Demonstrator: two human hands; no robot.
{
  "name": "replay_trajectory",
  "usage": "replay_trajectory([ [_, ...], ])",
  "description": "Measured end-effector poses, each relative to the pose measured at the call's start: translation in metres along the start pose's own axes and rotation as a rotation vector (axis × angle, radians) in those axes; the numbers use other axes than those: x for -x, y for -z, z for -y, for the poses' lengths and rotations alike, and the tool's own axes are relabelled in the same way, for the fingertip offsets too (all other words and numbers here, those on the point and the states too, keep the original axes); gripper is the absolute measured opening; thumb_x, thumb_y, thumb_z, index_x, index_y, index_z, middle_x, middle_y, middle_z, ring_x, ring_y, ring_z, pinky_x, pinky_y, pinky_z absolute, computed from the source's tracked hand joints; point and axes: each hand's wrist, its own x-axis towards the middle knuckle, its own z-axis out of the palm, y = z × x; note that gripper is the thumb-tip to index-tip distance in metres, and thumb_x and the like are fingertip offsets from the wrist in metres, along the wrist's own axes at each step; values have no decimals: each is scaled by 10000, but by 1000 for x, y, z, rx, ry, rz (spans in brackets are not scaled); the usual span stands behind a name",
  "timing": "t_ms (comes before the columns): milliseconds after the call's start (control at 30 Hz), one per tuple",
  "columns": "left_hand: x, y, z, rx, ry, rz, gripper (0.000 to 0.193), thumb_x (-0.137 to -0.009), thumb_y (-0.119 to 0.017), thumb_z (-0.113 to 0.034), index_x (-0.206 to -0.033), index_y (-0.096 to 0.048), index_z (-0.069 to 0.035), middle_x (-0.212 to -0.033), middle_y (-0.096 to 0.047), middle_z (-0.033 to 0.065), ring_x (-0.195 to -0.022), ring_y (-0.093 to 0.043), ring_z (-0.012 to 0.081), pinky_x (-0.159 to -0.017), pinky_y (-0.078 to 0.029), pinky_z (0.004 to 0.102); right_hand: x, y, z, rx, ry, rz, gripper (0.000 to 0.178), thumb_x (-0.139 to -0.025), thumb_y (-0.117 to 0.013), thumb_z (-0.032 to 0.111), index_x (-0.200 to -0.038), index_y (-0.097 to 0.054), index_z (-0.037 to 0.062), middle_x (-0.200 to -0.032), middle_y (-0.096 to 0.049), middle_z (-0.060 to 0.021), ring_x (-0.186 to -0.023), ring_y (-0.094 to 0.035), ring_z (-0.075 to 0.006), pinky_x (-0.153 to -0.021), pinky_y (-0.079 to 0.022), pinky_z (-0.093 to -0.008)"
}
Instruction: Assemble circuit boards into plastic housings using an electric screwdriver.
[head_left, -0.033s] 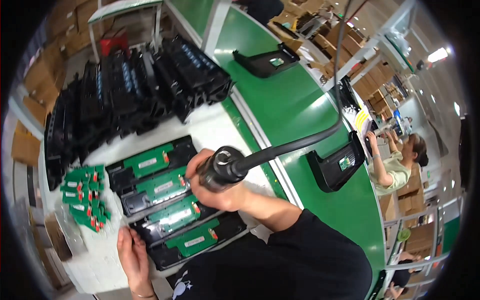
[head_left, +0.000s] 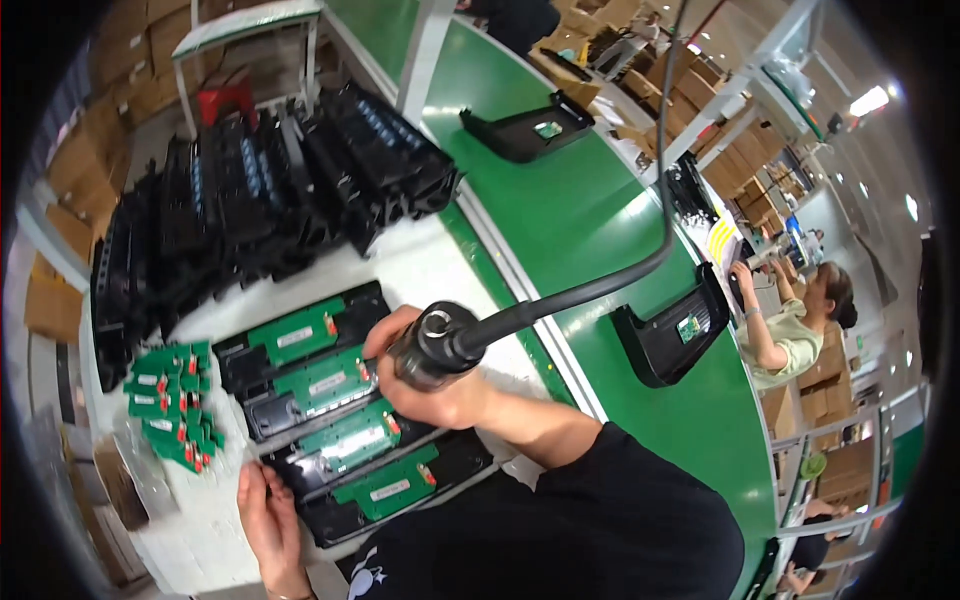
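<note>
Right hand [head_left: 440, 385]: wrapped around corded screwdriver [head_left: 432, 347].
Left hand [head_left: 268, 520]: fingers flat, steadying black housing [head_left: 395, 490], seemingly.
Handling: stiff, light; boards [head_left: 385, 487] fragile, grip housing edges.

Single head-worn fisheye view, looking steeply down from close above right hand [head_left: 432, 372] and left hand [head_left: 268, 520]. Forearms entering from lower edge. White bench [head_left: 420, 265] directly beneath hands; green conveyor [head_left: 590, 215] curving away beyond-right.
</note>
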Motion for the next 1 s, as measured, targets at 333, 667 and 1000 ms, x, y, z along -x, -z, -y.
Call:
replay_trajectory([
  [333, -9, 9, -2, 20, 4, 1, 172, -881, -517, -151, -1019, -513, -49, -838, -577, 29, -683, -537, 71, -583, -465, 166, -4, 4, -1, -139, -24, -33, 157, -670, -593, -42, -782, -503, 21, -669, -515, -11, -600, -481, -67, -551, -380, -209],
  [667, 1, -13, -13, 10, 58, -20, 104, -842, -561, -66, -923, -515, -20, -817, -549, 70, -672, -505, 128, -568, -445, 213, -3, 3, -1, -129, -61, -14, 158, -663, -593, -44, -775, -501, 18, -649, -493, -5, -577, -467, -55, -521, -364, -202],
  [1000, -4, -5, -9, 59, 41, 34, 118, -847, -555, -70, -944, -533, -5, -839, -573, 83, -694, -534, 140, -610, -463, 230, -6, 2, 5, -281, -137, -9, 221, -682, -602, 20, -887, -521, 14, -708, -438, 53, -623, -376, -23, -542, -319, -181],
])
